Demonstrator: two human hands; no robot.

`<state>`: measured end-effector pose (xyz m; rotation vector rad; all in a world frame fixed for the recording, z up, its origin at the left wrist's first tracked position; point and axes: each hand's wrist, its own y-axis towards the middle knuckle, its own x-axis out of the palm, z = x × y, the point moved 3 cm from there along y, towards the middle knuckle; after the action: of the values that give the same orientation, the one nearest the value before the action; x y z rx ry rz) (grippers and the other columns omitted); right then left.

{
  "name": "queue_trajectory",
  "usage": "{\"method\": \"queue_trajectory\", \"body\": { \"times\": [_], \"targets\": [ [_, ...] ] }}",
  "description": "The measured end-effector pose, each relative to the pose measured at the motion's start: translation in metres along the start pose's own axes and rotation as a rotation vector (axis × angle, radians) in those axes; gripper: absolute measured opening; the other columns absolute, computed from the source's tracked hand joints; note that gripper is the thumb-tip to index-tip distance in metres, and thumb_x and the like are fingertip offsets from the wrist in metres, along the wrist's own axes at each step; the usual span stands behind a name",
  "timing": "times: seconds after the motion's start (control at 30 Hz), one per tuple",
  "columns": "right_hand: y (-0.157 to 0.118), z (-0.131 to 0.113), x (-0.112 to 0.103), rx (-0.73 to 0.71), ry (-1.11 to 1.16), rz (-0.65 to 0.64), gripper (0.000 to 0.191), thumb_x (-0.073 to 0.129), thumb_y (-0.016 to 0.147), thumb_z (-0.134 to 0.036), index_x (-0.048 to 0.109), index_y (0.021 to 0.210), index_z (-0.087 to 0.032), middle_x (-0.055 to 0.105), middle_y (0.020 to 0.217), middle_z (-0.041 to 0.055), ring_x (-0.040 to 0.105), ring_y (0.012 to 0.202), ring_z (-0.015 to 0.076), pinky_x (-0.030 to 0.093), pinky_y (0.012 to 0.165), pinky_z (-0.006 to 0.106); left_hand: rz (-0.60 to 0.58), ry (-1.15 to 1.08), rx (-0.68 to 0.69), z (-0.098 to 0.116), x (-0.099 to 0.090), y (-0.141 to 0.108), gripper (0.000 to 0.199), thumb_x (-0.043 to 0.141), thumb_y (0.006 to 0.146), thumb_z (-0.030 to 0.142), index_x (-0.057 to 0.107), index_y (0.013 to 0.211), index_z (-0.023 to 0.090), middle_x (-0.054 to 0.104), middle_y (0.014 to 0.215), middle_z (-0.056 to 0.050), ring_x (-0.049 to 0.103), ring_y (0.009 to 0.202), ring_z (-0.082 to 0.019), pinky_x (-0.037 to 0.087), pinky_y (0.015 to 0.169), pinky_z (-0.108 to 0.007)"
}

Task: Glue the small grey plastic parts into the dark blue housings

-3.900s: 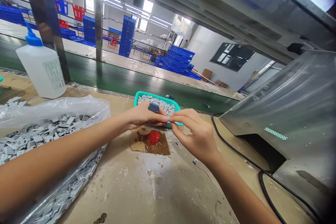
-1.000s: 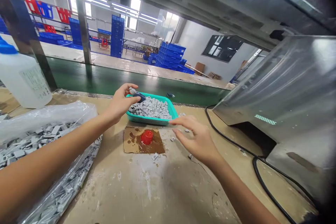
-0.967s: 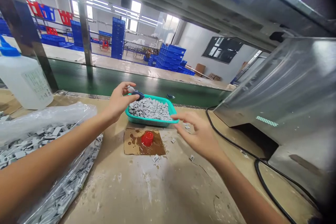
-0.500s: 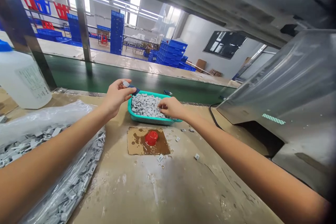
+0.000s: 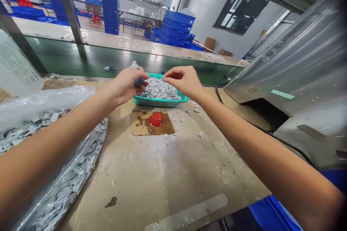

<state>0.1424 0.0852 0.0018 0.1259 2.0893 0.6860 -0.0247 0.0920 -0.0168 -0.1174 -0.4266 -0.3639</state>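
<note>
My left hand [image 5: 128, 85] is closed around a small dark blue plastic part [image 5: 139, 82] with a translucent whitish end [image 5: 135, 65] pointing up. It is held at the left side of a teal plastic basket [image 5: 159, 103] heaped with small light grey plastic pieces [image 5: 161, 89]. Above the basket's right half, my right hand [image 5: 187, 81] has thumb and fingertips pinched together. A tiny item seems to be between them, too small to make out. In front of the basket, a wet red cup-like object [image 5: 155, 119] sits on a damp cardboard piece [image 5: 139, 130].
A clear plastic bag [image 5: 73, 94] of grey pieces lies at left, near a white jug [image 5: 16, 68]. Behind the basket runs a green conveyor belt [image 5: 92, 56] carrying a blue-and-white part [image 5: 110, 69]. A metal housing [image 5: 295, 79] stands at right. Loose pieces [image 5: 201, 134] dot the table.
My right hand has risen out of the grey pieces and now pinches above the basket. My left hand has turned the blue part so its whitish end points up. The view has tilted down.
</note>
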Motion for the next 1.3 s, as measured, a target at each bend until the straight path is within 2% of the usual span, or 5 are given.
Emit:
{"method": "queue_trajectory", "body": {
  "times": [0.3,0.7,0.83,1.03,1.3],
  "targets": [
    [-0.019,-0.052,-0.017,-0.016,0.393,0.079,0.002,0.065,0.066,-0.019,0.066,0.066,-0.018,0.062,0.067,-0.0007,0.057,0.067,0.0137,0.048,0.059,0.027,-0.272,-0.032,-0.058,-0.007,0.017,-0.010,0.009,0.059,0.070,0.017,0.055,0.067,0.010,0.050,0.060,0.000,0.045,0.052,-0.003,0.034,0.047,-0.015],
    [-0.032,-0.069,-0.025,-0.040,0.173,-0.038,0.012,0.058,0.069,-0.023,0.068,0.073,-0.018,0.067,0.074,0.0022,0.061,0.067,0.0158,0.052,0.065,0.027,-0.327,0.054,0.000,-0.013,0.014,-0.011,0.022,0.068,0.061,0.025,0.049,0.071,0.017,0.051,0.063,0.002,0.049,0.057,-0.006,0.039,0.060,-0.021],
    [-0.024,-0.065,-0.027,0.026,0.151,0.030,0.010,0.059,0.066,-0.023,0.067,0.066,-0.017,0.067,0.070,0.0021,0.061,0.064,0.0159,0.052,0.065,0.028,-0.317,0.504,0.223,0.007,0.009,0.004,0.026,0.064,0.065,0.034,0.055,0.083,0.018,0.054,0.069,0.001,0.052,0.064,-0.010,0.041,0.063,-0.024],
    [-0.020,-0.022,-0.026,0.240,0.343,0.110,0.013,0.064,0.061,-0.027,0.065,0.066,-0.015,0.065,0.063,0.0038,0.062,0.060,0.0178,0.053,0.060,0.029,0.222,1.538,0.365,0.080,-0.074,0.085,0.023,0.051,0.074,0.023,0.062,0.093,0.014,0.062,0.093,-0.009,0.053,0.096,-0.024,0.038,0.082,-0.032],
    [-0.090,-0.010,-0.012,0.092,0.144,-0.055,0.017,0.053,0.074,-0.014,0.068,0.077,-0.022,0.068,0.078,0.0008,0.063,0.072,0.0145,0.051,0.066,0.024,0.234,1.803,0.105,0.054,-0.185,0.147,0.026,0.054,0.078,0.024,0.055,0.101,0.012,0.056,0.107,-0.008,0.053,0.099,-0.020,0.042,0.084,-0.041]
  ]
}}
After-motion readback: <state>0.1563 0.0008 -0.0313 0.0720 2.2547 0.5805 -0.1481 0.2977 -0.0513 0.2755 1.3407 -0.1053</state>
